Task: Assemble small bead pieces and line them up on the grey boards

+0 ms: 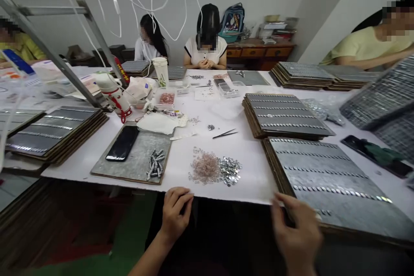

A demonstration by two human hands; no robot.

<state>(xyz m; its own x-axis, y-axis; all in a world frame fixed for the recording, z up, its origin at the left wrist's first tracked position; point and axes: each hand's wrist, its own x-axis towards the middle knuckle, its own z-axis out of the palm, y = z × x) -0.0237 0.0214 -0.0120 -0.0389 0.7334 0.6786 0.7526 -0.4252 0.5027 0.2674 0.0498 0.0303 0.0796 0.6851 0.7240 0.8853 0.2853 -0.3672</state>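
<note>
Can't tell whether left hand (176,213) or blurred right hand (299,228) pinches anything; keep clear of disc rows (343,193) on the board (352,217)

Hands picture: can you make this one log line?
left hand: at table edge | right hand: blurred, beside front-right board | pink pile: touching silver pile | tweezers: beyond piles

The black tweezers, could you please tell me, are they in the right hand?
No, the black tweezers lie on the white tabletop beyond the pink pieces, apart from the right hand.
</note>
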